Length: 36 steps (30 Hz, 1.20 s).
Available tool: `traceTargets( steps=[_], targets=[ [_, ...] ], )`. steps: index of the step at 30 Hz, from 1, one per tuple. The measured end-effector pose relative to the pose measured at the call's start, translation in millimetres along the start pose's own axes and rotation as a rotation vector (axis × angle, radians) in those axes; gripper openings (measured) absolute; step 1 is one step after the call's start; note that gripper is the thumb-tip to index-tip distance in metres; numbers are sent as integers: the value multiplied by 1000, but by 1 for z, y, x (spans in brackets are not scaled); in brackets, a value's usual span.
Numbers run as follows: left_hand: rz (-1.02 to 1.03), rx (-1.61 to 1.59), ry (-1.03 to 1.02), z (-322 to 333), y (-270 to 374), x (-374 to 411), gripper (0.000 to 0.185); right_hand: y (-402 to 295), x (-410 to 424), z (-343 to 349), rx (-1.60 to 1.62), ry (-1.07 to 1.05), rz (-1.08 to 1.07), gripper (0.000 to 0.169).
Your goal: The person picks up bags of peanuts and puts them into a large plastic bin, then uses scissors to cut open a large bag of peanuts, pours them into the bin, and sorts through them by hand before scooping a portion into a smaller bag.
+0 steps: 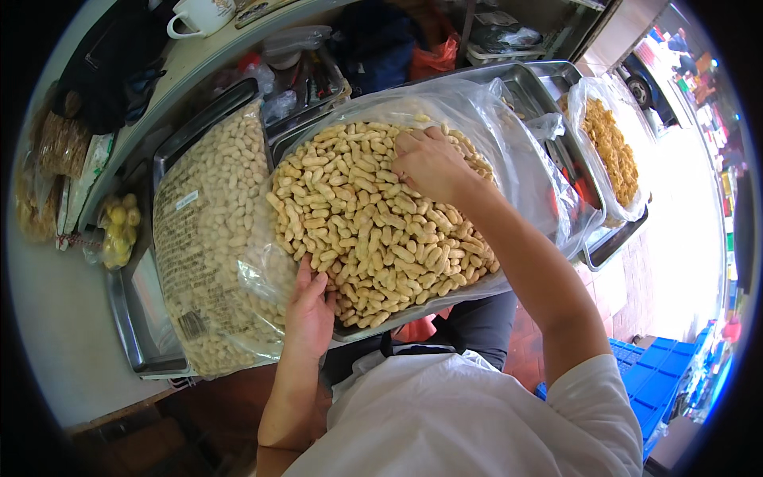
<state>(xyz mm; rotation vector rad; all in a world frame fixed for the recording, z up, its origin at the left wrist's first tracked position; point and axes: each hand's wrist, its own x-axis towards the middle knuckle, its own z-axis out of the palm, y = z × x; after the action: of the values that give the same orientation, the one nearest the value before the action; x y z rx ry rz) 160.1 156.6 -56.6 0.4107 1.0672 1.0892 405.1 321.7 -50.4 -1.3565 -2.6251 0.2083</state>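
Note:
A large heap of unshelled peanuts (375,232) lies in front of me on clear plastic sheeting (512,155) over a metal tray. My right hand (429,161) rests on the far right part of the heap with its fingers curled down. Whether peanuts are inside those fingers is hidden. At the near left edge of the heap is my left hand (311,310), thumb and fingers apart, fingertips against the peanuts. Just left of it leans a big printed transparent bag (220,238) full of peanuts, which bears writing and a barcode.
To the right, a plastic bag (614,155) of golden-brown dried food sits on another tray. A bag of yellow round fruit (119,229) stands at left. A white mug (205,16) is on the shelf above. Blue plastic crates (661,369) stand at lower right.

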Motion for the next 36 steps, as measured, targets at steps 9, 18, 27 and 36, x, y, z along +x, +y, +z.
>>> traceTargets(
  steps=[9, 18, 27, 36],
  targets=[
    [17, 45, -10, -4, -5, 5, 73, 9, -48, -8, 751, 367, 242, 13],
    [73, 126, 32, -2, -12, 13, 72, 2, -122, -35, 1621, 619, 521, 18],
    [58, 187, 126, -3, -15, 23, 56, -23, -296, -15, 2131, 783, 782, 15],
    [50, 356, 29, 4, -14, 17, 65, 28, -295, 154, 2492, 947, 1200, 22]
  ],
)
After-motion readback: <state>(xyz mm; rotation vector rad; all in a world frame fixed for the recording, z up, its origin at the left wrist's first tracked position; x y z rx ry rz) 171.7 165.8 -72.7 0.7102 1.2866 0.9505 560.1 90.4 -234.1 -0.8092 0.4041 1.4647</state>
